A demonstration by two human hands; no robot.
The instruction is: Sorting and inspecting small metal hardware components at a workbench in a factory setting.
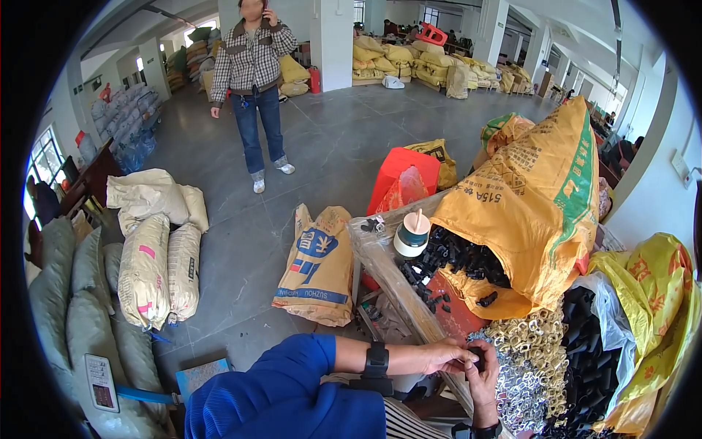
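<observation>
Over the table's near edge both my hands meet around a small black part (477, 355), mostly covered by the fingers; it looks like the loose black pieces nearby. My left hand (447, 356) pinches at it from the left. My right hand (483, 382) wraps it from the other side, thumb pointing up. Just right of the hands lie heaps of silver metal fittings (518, 391) and gold metal fittings (537, 344). Beyond them, black plastic pieces (468, 252) spill from the mouth of a large orange woven sack (519, 205).
A lidded cup (412, 234) stands on the wooden-edged table (395, 285). More black parts (589, 358) lie at right beside a yellow bag (647, 293). A paper sack (316, 267) and stacked full sacks (146, 271) stand on the floor. A person (252, 80) stands ahead, holding a phone.
</observation>
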